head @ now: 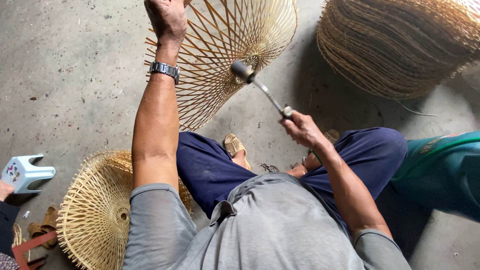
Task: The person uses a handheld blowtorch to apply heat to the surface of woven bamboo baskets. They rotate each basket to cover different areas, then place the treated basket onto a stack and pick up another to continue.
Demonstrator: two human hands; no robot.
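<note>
My left hand [167,17], a metal watch [164,69] on its wrist, grips the rim of an open bamboo lattice frame [220,55] shaped like a shallow cone, held up over the concrete floor. My right hand [302,127] is closed on the thin metal stem of a tool [267,95]. The tool's dark cylindrical head [243,70] points at the frame's centre, close to or touching the slats. I sit with knees in dark blue trousers; a foot in a woven sandal [234,146] shows between them.
A second bamboo frame [95,210] lies at my left side. A tall stack of similar frames [400,45] stands at the upper right. A small white plastic stool [22,172], brown sandals [42,225], another person's hand [5,190] and a teal bag [440,170] surround me.
</note>
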